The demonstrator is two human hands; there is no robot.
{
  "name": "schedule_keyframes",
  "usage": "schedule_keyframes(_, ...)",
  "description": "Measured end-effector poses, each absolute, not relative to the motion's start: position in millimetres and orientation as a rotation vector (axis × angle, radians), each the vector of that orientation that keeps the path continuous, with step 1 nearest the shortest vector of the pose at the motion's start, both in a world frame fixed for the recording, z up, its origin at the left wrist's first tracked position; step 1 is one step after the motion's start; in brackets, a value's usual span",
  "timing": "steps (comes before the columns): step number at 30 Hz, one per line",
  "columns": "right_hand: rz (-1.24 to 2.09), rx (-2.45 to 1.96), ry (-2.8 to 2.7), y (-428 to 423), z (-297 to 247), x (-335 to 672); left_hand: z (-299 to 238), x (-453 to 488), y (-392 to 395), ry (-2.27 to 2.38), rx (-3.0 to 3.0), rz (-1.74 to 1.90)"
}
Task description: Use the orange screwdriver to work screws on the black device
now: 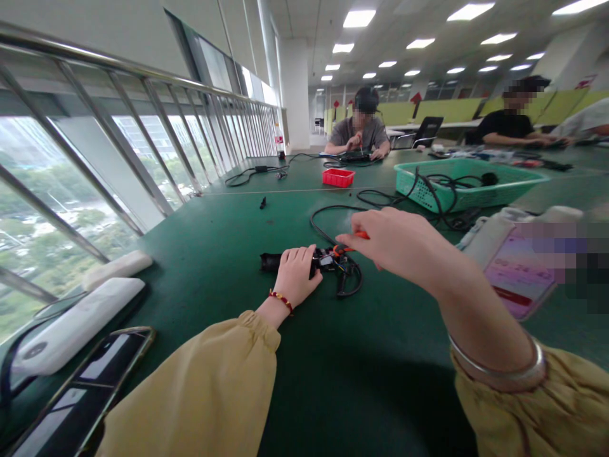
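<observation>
My left hand [297, 274] is wrapped round a small black device [273, 262] that lies on the green table [228, 254], holding it down. Its open end with exposed parts [328, 259] points right, and a black cable [349, 282] loops from it. My right hand [385, 238] is closed on an orange-handled tool [360, 235], whose tip I cannot see, held just above the exposed end. Both arms wear mustard-yellow sleeves.
A phone [90, 387] and white power banks [71, 327] lie at the near left by the window railing. A green basket [504, 184] with cables, a red tray [338, 177], and a pink-screened phone [518, 276] lie ahead and right. Other people sit at the far end.
</observation>
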State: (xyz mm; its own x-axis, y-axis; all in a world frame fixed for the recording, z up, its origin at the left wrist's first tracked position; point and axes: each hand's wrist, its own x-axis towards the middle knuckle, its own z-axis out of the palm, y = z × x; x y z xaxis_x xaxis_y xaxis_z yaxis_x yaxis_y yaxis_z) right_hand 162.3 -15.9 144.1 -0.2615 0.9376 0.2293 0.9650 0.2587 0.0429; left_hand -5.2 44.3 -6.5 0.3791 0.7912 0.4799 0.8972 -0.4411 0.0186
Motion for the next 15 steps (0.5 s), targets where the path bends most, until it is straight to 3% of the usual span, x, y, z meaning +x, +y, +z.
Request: schedule_keyframes(15,-0.369,-1.728,-2.352,-15.1,141.6,158.2,-5.4,-5.0,43.9,-1.494,-2.4,-0.642)
